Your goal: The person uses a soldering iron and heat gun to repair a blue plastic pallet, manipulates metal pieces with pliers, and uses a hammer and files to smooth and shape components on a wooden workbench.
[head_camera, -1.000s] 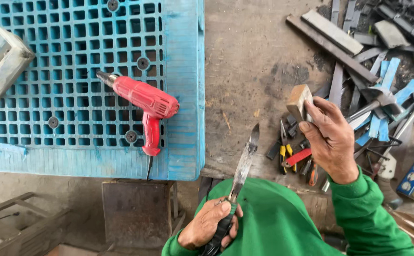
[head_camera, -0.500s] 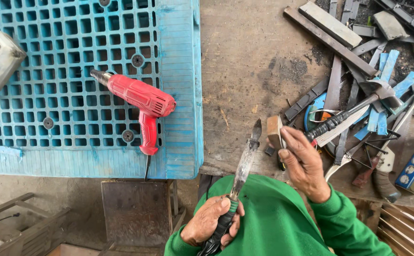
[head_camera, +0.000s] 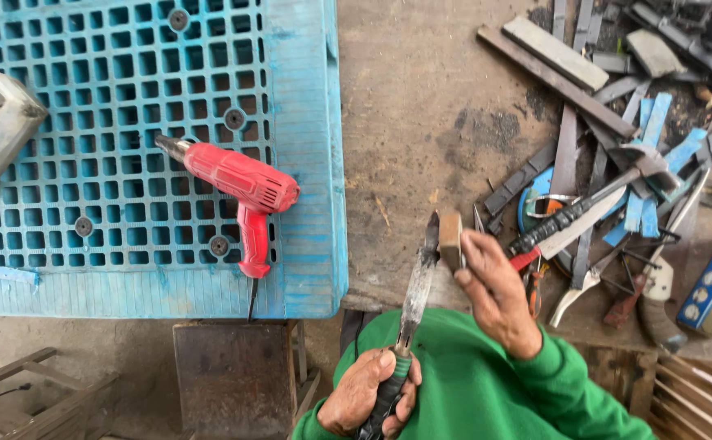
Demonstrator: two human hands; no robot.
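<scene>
Two hands busy – left hand (head_camera: 364,395) clamped on knife (head_camera: 415,293) handle, blade running up and away; right hand (head_camera: 494,289) pinches a block (head_camera: 450,238) touching the blade's right side near its tip

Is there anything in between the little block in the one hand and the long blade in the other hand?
No, nothing visible sits between them. The right hand holds the small block right beside the tip end of the blade, which the left hand grips by its handle. Whether block and blade actually touch is hard to tell.
</scene>
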